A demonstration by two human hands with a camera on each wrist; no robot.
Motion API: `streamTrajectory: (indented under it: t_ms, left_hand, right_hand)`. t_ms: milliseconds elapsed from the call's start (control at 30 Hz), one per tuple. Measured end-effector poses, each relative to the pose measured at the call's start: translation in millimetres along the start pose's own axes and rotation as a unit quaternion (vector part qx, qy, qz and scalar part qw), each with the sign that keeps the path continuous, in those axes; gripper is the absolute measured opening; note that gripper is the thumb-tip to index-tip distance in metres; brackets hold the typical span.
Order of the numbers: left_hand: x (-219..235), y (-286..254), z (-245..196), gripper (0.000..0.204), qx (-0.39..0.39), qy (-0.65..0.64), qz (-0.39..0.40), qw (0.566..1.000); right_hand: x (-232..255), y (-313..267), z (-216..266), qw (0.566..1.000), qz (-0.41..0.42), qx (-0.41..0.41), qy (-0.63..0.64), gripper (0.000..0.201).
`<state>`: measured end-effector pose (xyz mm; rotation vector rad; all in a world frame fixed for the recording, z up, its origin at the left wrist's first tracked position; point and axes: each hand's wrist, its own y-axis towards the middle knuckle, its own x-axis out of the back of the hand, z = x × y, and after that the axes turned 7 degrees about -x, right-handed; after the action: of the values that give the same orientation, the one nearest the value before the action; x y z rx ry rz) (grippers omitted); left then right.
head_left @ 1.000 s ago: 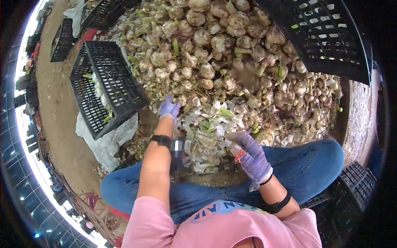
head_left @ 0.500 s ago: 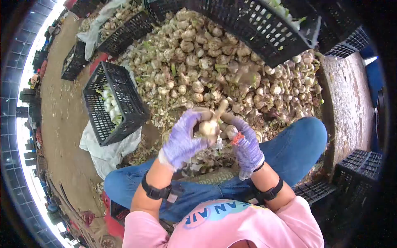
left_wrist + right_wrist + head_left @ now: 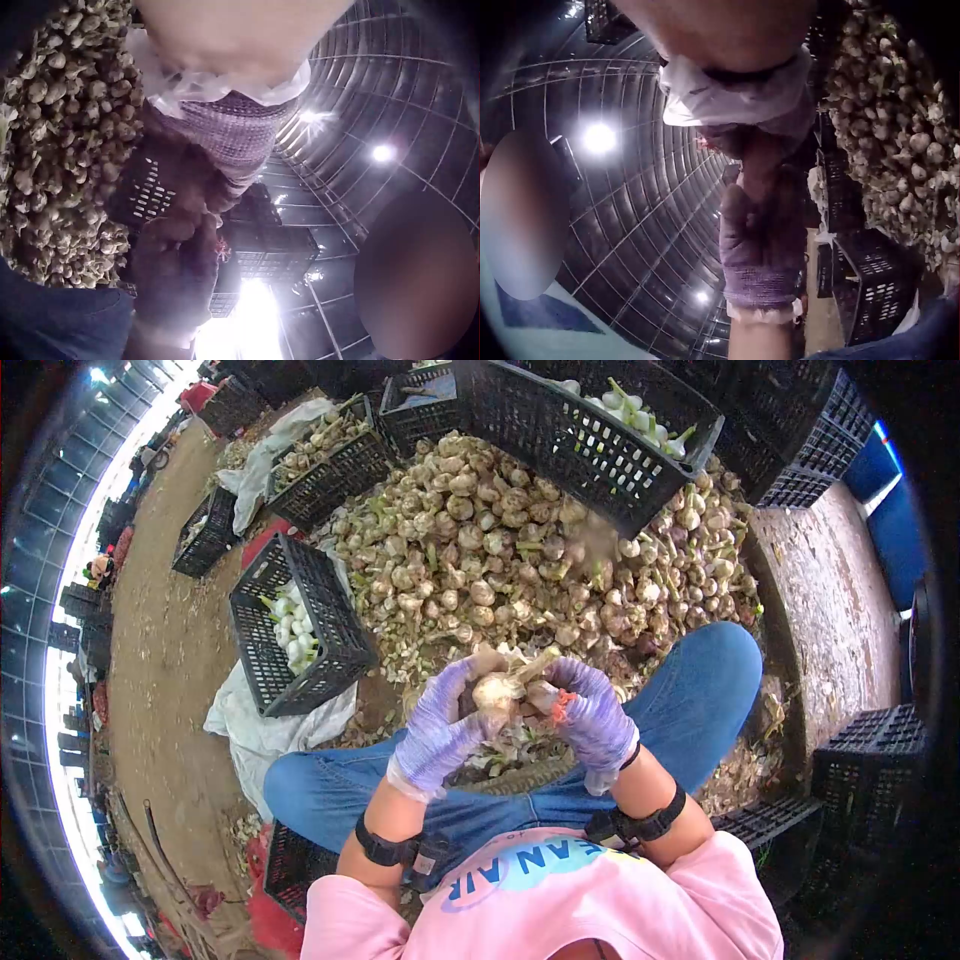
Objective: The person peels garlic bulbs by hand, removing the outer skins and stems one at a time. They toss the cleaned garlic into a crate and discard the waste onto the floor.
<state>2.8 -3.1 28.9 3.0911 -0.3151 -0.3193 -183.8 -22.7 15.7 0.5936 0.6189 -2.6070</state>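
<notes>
In the head view, a garlic bulb (image 3: 494, 694) with a stubby stem (image 3: 538, 663) is held up before the lap. My left hand (image 3: 447, 718), in a purple-and-white knit glove, grips the bulb from the left. Gloved the same way, my right hand (image 3: 597, 726) has its fingers curled in at the stem side, pinching the garlic there. A red-orange tie (image 3: 563, 706) sits on the right glove. Both wrist views show the gloved hands together in shadow, the left hand (image 3: 232, 135) above in the left wrist view; the garlic is hidden there.
A large heap of unpeeled garlic (image 3: 470, 540) spreads in front. Black crates surround it: one with white peeled bulbs (image 3: 300, 625) at left, another crate (image 3: 590, 450) at the far side. Loose skins (image 3: 515, 750) lie between the legs. Stacked crates (image 3: 870, 760) stand at right.
The left hand has come back from the heap, now with a garlic bulb, and met the right hand over the lap. The head view has tilted up, bringing more crates into sight.
</notes>
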Motion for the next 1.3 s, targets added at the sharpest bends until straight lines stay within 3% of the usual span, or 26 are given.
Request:
streamTrajectory:
  t_ms: [133, 200, 267, 333, 367, 433, 467, 567, 633, 667, 700, 733, 767, 833, 900, 933, 967, 1000, 1033, 1100, 1133, 1167, 1233, 1267, 1300]
  left_hand:
    - [-8, -5, -10, 0.071, -0.011, 0.074, 0.009, 0.997]
    - [-10, -6, -6, 0.071, -0.039, 0.118, 0.003, 0.992]
    - [-12, -7, -6, 0.071, -0.063, 0.162, -0.005, 0.985]
    - [-14, -8, -11, 0.071, 0.066, -0.011, -0.030, 0.997]
    - [-15, -9, -9, 0.071, 0.069, -0.012, -0.031, 0.997]
    - [-19, -9, -5, 0.071, 0.110, -0.147, -0.081, 0.980]
    - [-23, -8, -4, 0.072, 0.112, -0.162, -0.088, 0.976]
    - [-20, -8, 6, 0.070, 0.112, -0.180, -0.084, 0.974]
    - [-21, -9, 7, 0.070, 0.088, -0.133, -0.056, 0.986]
    - [-24, -10, 13, 0.070, -0.036, 0.010, -0.044, 0.998]
    - [-25, -11, 16, 0.071, -0.159, 0.153, -0.031, 0.975]
    - [-18, -11, 11, 0.072, -0.125, 0.280, -0.003, 0.952]
    - [-20, -12, 8, 0.072, -0.124, 0.280, -0.003, 0.952]
    - [-28, -13, 1, 0.070, -0.021, 0.054, -0.058, 0.997]
    - [-25, -9, 2, 0.067, -0.006, 0.036, -0.079, 0.996]
    - [-18, -7, 10, 0.067, 0.077, -0.040, -0.087, 0.992]
    - [-14, -6, 14, 0.068, 0.157, -0.117, -0.095, 0.976]
    - [-11, -5, 18, 0.067, 0.199, -0.109, -0.110, 0.968]
    - [-11, -4, 20, 0.067, 0.198, -0.110, -0.110, 0.968]
    - [-10, 1, 30, 0.066, 0.163, -0.110, -0.113, 0.974]
    - [-11, 1, 27, 0.064, 0.099, -0.076, -0.095, 0.988]
    - [-16, 2, 24, 0.064, 0.097, -0.075, -0.093, 0.988]
    - [-32, 2, 16, 0.064, -0.082, 0.127, -0.119, 0.981]
    - [-28, -2, 14, 0.067, -0.061, 0.143, -0.064, 0.986]
    - [-25, -2, 19, 0.067, -0.060, 0.143, -0.063, 0.986]
  right_hand:
    - [-4, -3, 3, 0.997, 0.027, 0.028, 0.064, 0.028]
    - [-2, -1, 2, 0.999, -0.005, -0.047, 0.010, 0.038]
    - [1, 3, 0, 0.998, 0.025, -0.043, 0.028, 0.038]
    - [-3, 3, 0, 0.991, 0.076, -0.033, 0.105, 0.036]
    - [-2, 3, -2, 0.991, 0.075, -0.036, 0.106, 0.036]
    - [1, 4, -6, 0.998, 0.039, -0.043, 0.022, 0.034]
    - [0, 3, -7, 0.995, 0.042, -0.049, 0.081, 0.033]
    - [4, 2, -6, 0.996, 0.049, -0.035, 0.069, 0.031]
    - [6, 3, -8, 0.996, 0.048, -0.033, 0.071, 0.031]
    - [6, 2, -10, 0.996, 0.038, -0.016, 0.076, 0.031]
    - [6, 2, -12, 0.996, 0.027, 0.001, 0.080, 0.030]
    - [6, 2, -12, 0.996, 0.027, 0.000, 0.080, 0.030]
    - [7, 3, -11, 0.997, 0.023, -0.022, 0.066, 0.029]
    - [7, 5, -9, 0.998, 0.018, -0.044, 0.052, 0.029]
    - [6, 6, -8, 0.995, 0.019, 0.040, -0.094, 0.028]
    - [8, 8, -7, 0.994, 0.018, 0.041, -0.095, 0.028]
    - [11, 10, -7, 0.967, 0.011, 0.115, -0.226, 0.028]
    - [12, 12, -8, 0.917, 0.003, 0.187, -0.351, 0.028]
    - [12, 14, -11, 0.917, 0.004, 0.188, -0.352, 0.028]
    - [10, 16, -17, 0.947, -0.042, 0.111, -0.298, 0.028]
    - [8, 14, -15, 0.971, -0.046, 0.114, -0.206, 0.028]
    - [9, 14, -17, 0.970, -0.047, 0.116, -0.206, 0.028]
    - [14, 16, -25, 0.997, -0.043, -0.046, 0.040, 0.029]
    - [20, 18, -29, 0.993, -0.055, -0.041, -0.095, 0.029]
    - [24, 16, -29, 0.993, -0.056, -0.042, -0.094, 0.029]
